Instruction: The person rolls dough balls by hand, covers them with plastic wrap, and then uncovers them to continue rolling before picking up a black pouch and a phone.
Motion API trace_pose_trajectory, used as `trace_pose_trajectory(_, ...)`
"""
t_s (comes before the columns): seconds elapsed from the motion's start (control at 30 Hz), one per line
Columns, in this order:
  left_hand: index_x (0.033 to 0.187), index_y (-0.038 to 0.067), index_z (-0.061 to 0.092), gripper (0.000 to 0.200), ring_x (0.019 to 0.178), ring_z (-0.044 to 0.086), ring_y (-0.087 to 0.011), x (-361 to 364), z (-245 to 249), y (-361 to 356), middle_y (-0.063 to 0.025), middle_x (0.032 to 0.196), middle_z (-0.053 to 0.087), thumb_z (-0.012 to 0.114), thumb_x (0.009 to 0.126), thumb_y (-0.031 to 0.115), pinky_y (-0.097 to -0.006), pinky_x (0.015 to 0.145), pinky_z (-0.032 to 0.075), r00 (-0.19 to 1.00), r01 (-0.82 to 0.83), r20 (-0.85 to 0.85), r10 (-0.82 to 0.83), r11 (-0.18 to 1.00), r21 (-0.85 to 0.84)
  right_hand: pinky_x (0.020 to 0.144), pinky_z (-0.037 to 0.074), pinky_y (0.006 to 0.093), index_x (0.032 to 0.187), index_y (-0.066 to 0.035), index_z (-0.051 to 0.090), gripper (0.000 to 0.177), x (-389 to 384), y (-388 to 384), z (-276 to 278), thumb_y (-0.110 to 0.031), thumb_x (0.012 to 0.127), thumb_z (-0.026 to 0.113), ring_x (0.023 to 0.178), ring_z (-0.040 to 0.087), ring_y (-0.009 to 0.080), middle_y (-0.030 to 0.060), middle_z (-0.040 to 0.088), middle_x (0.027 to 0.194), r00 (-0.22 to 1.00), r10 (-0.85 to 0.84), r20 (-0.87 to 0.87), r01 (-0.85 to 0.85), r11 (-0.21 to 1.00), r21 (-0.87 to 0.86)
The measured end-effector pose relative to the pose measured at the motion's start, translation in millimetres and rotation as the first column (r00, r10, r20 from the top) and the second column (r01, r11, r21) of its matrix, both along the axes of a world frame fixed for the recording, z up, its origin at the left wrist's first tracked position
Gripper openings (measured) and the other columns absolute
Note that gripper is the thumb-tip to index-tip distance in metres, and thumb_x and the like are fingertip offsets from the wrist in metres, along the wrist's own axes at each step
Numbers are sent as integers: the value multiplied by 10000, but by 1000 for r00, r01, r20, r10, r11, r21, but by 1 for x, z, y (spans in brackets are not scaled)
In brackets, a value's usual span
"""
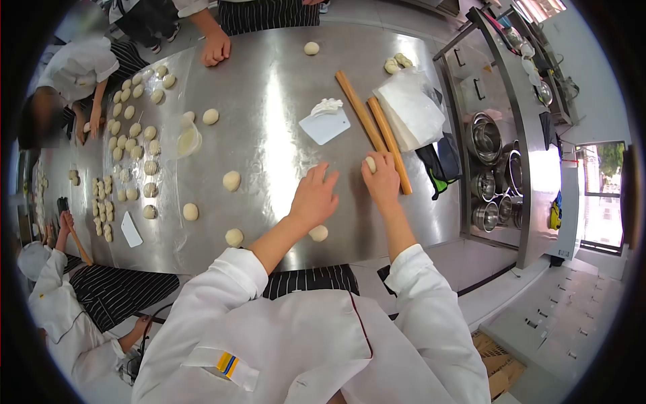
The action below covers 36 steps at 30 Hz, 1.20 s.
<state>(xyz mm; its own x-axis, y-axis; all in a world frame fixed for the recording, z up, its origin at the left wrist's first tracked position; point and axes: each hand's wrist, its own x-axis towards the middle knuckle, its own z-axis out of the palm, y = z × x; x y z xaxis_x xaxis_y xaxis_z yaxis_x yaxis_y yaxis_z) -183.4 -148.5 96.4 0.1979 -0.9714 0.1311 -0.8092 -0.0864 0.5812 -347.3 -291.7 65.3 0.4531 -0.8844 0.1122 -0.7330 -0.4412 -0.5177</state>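
My right hand [382,180] is closed around a small dough ball [370,163], beside the lower end of a wooden rolling pin [363,111]. A second rolling pin [390,145] lies just to its right. My left hand [315,195] hovers over or rests on the steel table, fingers apart, with nothing in it. Under my left forearm, a dough ball [318,233] sits near the table's front edge. Another dough ball [231,180] is to the left. Beyond my hands lies a white scraper [324,126] with a lump of dough [327,106] at its top edge.
Plastic sheets [410,108] and a dark pouch [444,161] lie at the right of the steel table [269,87]. Many dough balls [150,167] cover the left side, near a plastic tub [189,140]. Co-workers stand around the far and left edges. A shelf holds metal bowls [486,135].
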Motion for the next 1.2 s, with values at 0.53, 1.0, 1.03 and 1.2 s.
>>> trace_pose_trajectory(0.53, 1555, 67, 313, 844, 1035, 668, -423, -67, -51, -207, -282, 1111, 640, 729, 861, 310, -468, 897, 548, 932, -232, -184, 313, 904, 359, 836, 517, 446, 1208, -62, 642, 427, -101, -63, -52, -164, 819, 784, 966, 617, 337, 125, 632, 1095, 991, -41, 130, 58, 990, -127)
trace_pose_trajectory(1.0, 1337, 64, 566, 492, 1004, 649, -342, -57, -14, -100, -194, 1204, 578, 687, 923, 301, -412, 881, 537, 927, -177, -308, 216, 973, 150, 1030, 431, 502, 1291, 15, 581, 536, -108, -52, -72, -246, 864, 773, 1200, 531, 411, 245, 543, 1286, 950, -197, 244, 251, 944, -215)
trace_pose_trajectory(1.03, 1264, 66, 628, 421, 991, 645, -326, -45, 12, -52, -172, 1201, 580, 704, 912, 283, -396, 881, 534, 928, -152, -321, 192, 978, 146, 1000, 456, 488, 1270, 10, 595, 492, -117, -39, -76, -224, 869, 760, 1186, 540, 406, 237, 550, 1279, 960, -136, 243, 199, 946, -254)
trace_pose_trajectory(1.2, 1335, 58, 585, 511, 1226, 525, -436, 91, -1, 161, -236, 1334, 510, 718, 850, 151, -477, 1022, 464, 677, -724, 234, 698, 688, 43, 809, 541, 388, 1217, -67, 638, 357, -35, 44, -14, -145, 878, 719, 984, 641, 301, 150, 628, 1148, 902, 158, 402, -244, 954, 174)
